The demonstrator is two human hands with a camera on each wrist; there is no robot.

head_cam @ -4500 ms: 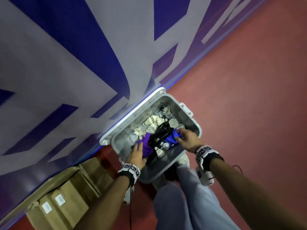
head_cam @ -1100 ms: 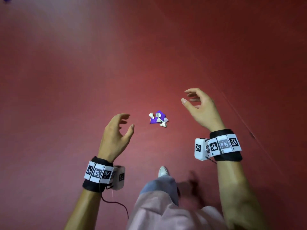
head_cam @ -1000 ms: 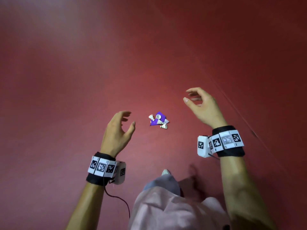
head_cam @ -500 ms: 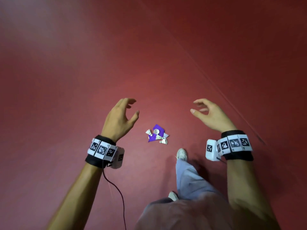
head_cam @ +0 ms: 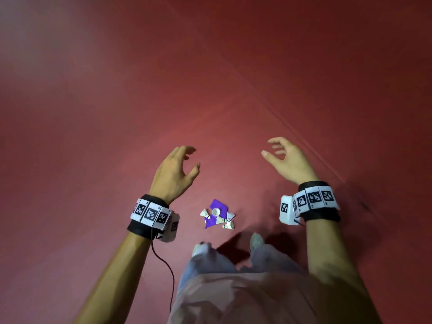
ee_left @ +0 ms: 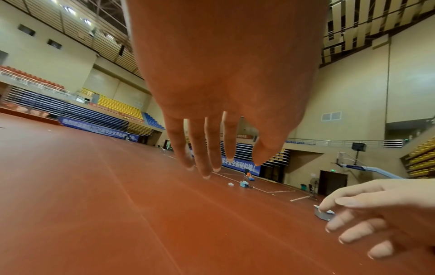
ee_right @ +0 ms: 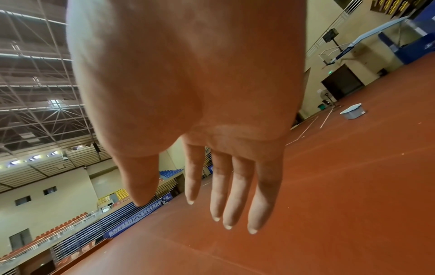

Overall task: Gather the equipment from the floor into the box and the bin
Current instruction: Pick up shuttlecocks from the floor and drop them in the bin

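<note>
Shuttlecocks lie between, below empty hands.

Tiered stands of yellow and blue seats — basketball hoop by wall.

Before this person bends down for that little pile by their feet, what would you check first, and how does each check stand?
1. Left hand free to grasp: ok, fingers relaxed, holding nothing.
2. Right hand free: ok, also empty.
3. Shuttlecocks lie together in one cluster: ok, on and beside the purple cloth.
4. Hands touching the pile: not ok, both are raised above the floor.
5. Gray bin to carry them to: ok, visible far across the court.
6. Exact shuttlecock count: cannot tell, too small.
</note>
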